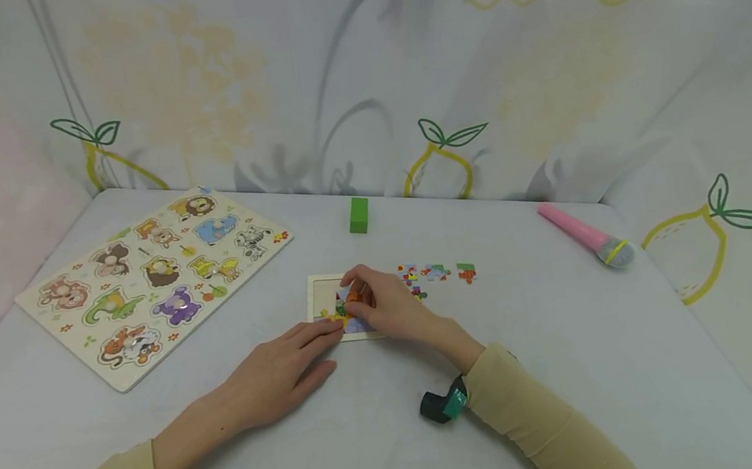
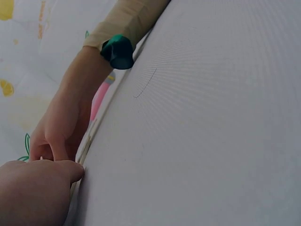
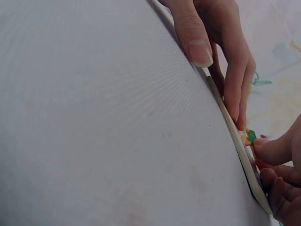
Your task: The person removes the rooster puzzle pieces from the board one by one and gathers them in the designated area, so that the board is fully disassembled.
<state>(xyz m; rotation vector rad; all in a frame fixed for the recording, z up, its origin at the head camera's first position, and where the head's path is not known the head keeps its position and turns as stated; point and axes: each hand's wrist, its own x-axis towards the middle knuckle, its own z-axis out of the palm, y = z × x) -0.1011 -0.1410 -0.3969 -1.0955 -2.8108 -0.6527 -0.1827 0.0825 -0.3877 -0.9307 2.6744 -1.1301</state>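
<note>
A small jigsaw tray (image 1: 311, 297) with a pale rim lies on the table in the head view, partly filled with colourful pieces. My right hand (image 1: 396, 307) is over its right half, pinching a small jigsaw piece (image 1: 353, 298) between thumb and fingers. In the right wrist view, a green and orange piece (image 3: 251, 136) shows by the thumb, tilted above the tray's rim. My left hand (image 1: 280, 374) has its fingers extended, the tips touching the tray's lower left part. Several loose jigsaw pieces (image 1: 466, 272) lie right of the tray, some partly hidden by the right hand.
A large animal peg puzzle board (image 1: 142, 297) lies at the left. A green block (image 1: 358, 215) stands behind the tray. Toward the right back edge lies a pink toy microphone (image 1: 586, 236). A printed curtain (image 1: 340, 73) hangs behind the table.
</note>
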